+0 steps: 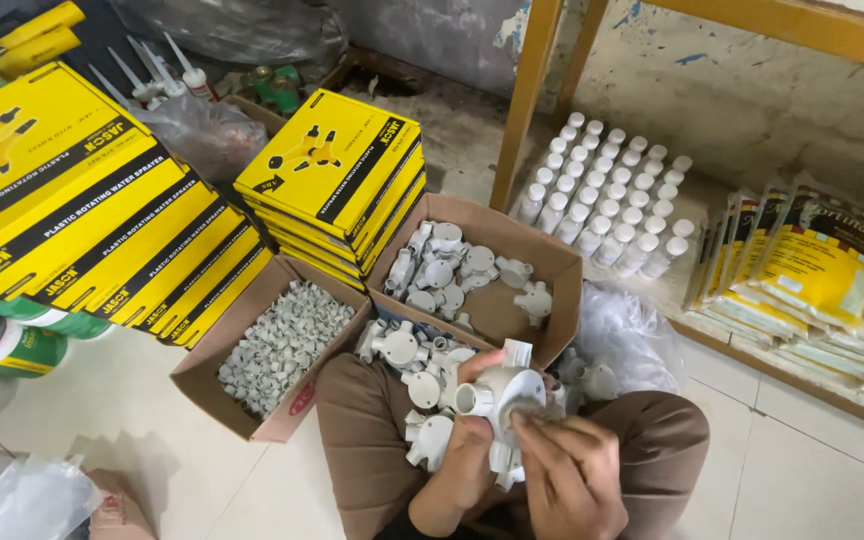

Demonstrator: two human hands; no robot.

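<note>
**Two hands on one white fitting**

Head view: the left hand (467, 430) curls its fingers around a white round conduit box (500, 395), held over the lap. The right hand (567, 470) presses its fingertips together on the box's rim. More grey fittings (422, 365) lie on the knees, just below an open cardboard box (557, 275) holding others.
</note>
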